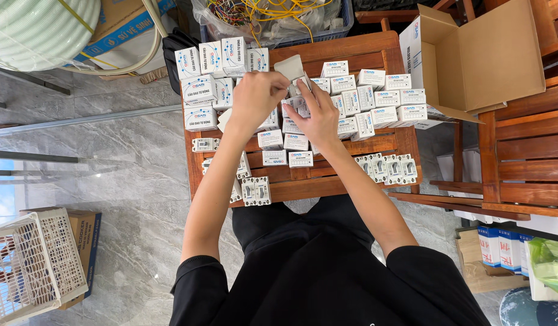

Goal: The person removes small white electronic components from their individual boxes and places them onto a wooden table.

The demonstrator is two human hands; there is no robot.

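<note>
Both hands meet over the middle of the table [351, 45]: the left hand [254, 96] pinches the open flap of a small white box [297, 90], which the right hand [320, 118] grips from below; the box could slip, since it hangs above packed rows. Stacked boxes [200, 84] crowd the left, more boxes [381, 96] the right; loose breakers [387, 168] line the near edge; an elbow could knock them off.
</note>
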